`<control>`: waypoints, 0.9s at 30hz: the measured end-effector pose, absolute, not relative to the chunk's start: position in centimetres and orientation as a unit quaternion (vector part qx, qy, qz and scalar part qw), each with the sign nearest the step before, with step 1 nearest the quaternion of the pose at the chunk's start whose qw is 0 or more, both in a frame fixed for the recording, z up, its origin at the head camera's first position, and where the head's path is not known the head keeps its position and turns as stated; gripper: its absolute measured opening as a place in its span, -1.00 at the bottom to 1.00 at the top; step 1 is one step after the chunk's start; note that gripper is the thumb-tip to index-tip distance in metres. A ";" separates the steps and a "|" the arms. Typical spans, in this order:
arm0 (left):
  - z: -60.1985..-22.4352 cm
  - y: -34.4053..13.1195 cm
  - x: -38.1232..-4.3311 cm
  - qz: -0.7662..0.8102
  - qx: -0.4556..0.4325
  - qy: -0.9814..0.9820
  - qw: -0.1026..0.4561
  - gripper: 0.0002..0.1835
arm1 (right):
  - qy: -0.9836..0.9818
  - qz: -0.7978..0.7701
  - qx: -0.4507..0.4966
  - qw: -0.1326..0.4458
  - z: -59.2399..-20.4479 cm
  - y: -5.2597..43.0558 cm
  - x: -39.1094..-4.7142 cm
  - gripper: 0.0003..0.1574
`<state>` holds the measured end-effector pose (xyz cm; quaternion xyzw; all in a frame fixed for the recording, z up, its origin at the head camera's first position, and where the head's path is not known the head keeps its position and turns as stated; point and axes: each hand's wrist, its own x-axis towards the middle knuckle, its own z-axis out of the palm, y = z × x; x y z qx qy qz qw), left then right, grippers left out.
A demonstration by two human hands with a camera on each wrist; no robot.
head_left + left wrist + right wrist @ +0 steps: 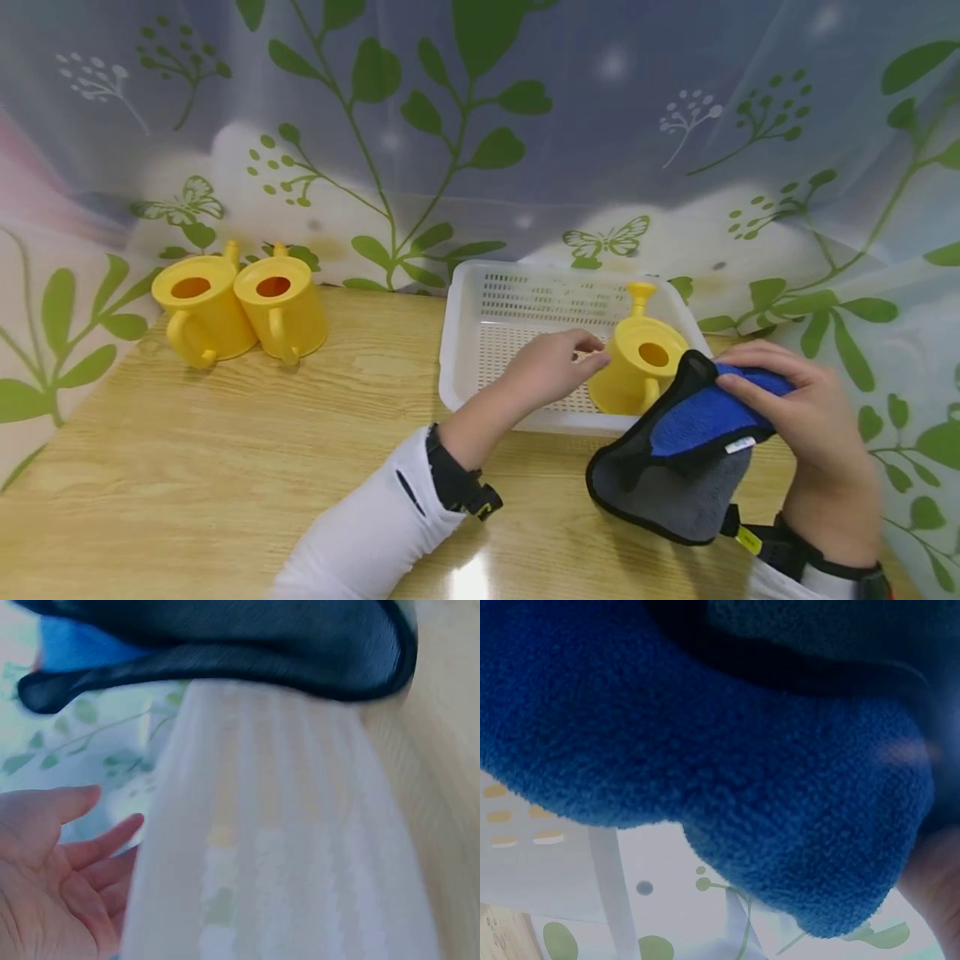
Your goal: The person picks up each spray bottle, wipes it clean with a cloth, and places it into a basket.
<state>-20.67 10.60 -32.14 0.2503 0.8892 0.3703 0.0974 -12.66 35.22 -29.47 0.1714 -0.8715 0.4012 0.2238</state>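
Cloth [697,421] is hanging at the basket's [555,421] front edge, right hand [813,408] gripping it. Left hand [551,367], relaxed, is hovering beside a watering can [618,383].

blue-and-grey cloth [693,433] with black edging, yellow watering can [618,379], white basket [540,292], two more yellow cans [228,325] [303,321] over by the back left corner of the pale wood-grain worktop [300,458], blue-grey and white curtain [600,150] patterned with green leaves [497,148]

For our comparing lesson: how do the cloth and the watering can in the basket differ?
The cloth is blue and grey with black edging; the watering can is plain yellow. The cloth droops from the right hand; the watering can stands in the white basket.
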 end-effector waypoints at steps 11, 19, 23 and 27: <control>-30.5 0.3 -21.4 0.465 0.208 0.859 -0.055 -0.56 | -0.874 0.421 0.129 0.206 -29.4 33.8 -13.4 -0.80; -30.9 -5.4 -21.8 0.449 0.113 0.878 -0.118 -0.39 | -0.867 0.431 0.105 0.226 -29.4 33.3 -13.3 -0.80; -31.4 -8.1 -21.7 0.446 0.071 0.885 -0.115 -0.29 | -0.867 0.432 0.095 0.230 -29.5 33.1 -13.3 -0.80; -32.2 -10.3 -21.7 0.420 0.046 0.901 -0.101 -0.21 | -0.867 0.435 0.091 0.227 -29.6 33.2 -13.2 -0.80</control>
